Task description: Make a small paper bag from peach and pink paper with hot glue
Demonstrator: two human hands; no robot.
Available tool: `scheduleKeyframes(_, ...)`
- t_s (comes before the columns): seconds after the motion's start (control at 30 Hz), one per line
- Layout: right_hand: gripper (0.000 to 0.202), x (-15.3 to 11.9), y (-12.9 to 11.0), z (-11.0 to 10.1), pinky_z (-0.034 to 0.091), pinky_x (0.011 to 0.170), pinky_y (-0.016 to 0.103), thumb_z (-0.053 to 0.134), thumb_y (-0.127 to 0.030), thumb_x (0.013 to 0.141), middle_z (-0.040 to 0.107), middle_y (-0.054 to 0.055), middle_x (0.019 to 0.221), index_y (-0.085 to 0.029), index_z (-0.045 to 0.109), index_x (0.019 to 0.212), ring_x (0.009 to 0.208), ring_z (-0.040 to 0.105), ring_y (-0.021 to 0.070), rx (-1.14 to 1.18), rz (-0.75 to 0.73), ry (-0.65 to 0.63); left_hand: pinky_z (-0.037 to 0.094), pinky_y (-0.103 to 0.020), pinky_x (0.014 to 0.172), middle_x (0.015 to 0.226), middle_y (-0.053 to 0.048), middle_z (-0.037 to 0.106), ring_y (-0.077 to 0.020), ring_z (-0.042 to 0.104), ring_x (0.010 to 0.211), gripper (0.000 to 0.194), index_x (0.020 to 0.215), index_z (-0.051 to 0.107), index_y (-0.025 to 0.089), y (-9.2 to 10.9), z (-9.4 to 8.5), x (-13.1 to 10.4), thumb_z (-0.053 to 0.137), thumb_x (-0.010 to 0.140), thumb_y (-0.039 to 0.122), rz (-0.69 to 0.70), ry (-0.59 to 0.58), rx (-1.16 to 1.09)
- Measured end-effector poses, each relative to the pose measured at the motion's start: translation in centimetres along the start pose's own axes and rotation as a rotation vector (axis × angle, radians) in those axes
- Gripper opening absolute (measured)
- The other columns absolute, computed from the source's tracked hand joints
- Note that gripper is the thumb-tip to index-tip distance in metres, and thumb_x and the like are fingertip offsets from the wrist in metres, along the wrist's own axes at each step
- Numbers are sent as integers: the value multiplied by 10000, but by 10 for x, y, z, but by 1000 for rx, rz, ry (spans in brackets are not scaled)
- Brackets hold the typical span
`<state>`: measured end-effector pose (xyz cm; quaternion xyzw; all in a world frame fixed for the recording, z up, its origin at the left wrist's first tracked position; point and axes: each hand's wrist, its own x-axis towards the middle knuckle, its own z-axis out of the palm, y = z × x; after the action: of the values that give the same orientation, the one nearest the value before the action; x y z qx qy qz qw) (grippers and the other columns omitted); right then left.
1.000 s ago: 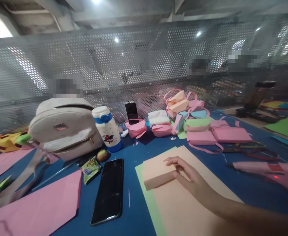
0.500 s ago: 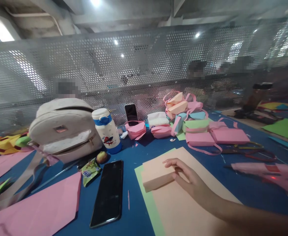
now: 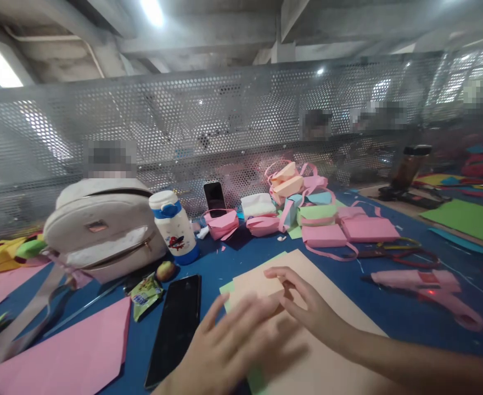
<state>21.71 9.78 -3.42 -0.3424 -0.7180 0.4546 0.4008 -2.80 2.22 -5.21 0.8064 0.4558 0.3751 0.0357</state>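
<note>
My right hand (image 3: pixel 303 302) pinches the right end of a folded peach paper piece (image 3: pixel 253 284) between thumb and fingers. This box-like piece rests on a stack of peach paper sheets (image 3: pixel 340 354), with a light green sheet (image 3: pixel 258 379) beneath. My left hand (image 3: pixel 229 340), smeared by motion, hovers over the piece's front with its fingers apart and covers most of it. Whether the left fingers touch the paper, I cannot tell.
Left lie a black phone (image 3: pixel 173 329), pink paper (image 3: pixel 68 351) and a snack packet (image 3: pixel 146 296). Behind stand a white backpack (image 3: pixel 101 230) and a bottle (image 3: pixel 173 227). Small pink paper bags (image 3: pixel 324 236) sit at the back; a pink glue gun (image 3: pixel 422 280) is at right.
My left hand has come into view from below and reached over the folded paper. My right hand keeps its hold. The whole view has shifted slightly.
</note>
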Motion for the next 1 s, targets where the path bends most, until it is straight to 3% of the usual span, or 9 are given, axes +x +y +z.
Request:
scheduleKeyframes(0.13,319,0,0,0,469,948,387,483,-244,925,608,66,1224,-253,564,1234,1062,582,227,8,18,-6,318,-515,1145,1506,-123,444,-294,431,1378,646,1523,271,272,12,2,42,547,940,232,113,-160,189)
scheduleKeyframes(0.27,397,-1,6,1,438,1043,425,469,-297,961,523,76,1409,-283,503,1356,1269,503,245,109,72,-23,309,-534,1143,1565,-116,332,-315,349,1421,716,1552,171,264,15,6,39,542,939,265,123,-217,182)
scheduleKeyframes(0.4,490,-2,16,2,300,1162,444,433,-323,998,371,60,1546,-309,352,1481,1416,343,215,157,59,-31,316,-532,1137,1577,-101,306,-320,309,1438,708,1557,152,252,13,7,35,511,947,241,140,-255,155)
scheduleKeyframes(0.53,394,0,15,1,310,1157,440,420,-359,1007,455,69,1477,-293,465,1393,1378,397,214,119,61,-1,321,-515,1143,1564,-74,345,-297,323,1437,680,1552,182,266,13,6,38,463,942,159,155,-287,158)
scheduleKeyframes(0.7,285,3,7,-2,432,1051,401,455,-391,989,567,89,1313,-259,620,1179,1286,483,246,93,-2,-24,406,-455,1110,1473,-70,499,-246,440,1376,625,1484,368,299,10,7,37,422,918,42,130,-182,34)
scheduleKeyframes(0.83,185,4,9,-2,469,977,352,518,-351,965,572,75,1262,-248,628,1071,1187,554,231,135,0,-22,531,-355,990,1297,-70,659,-223,623,1198,348,1163,692,277,11,4,40,514,917,107,-75,-2,-151)
scheduleKeyframes(1.0,101,6,11,-5,491,897,332,639,-314,893,601,83,1243,-217,660,911,1107,602,243,126,38,7,588,-332,874,1092,-57,757,-238,720,1005,154,868,787,267,14,-2,45,660,836,187,-295,94,-275)
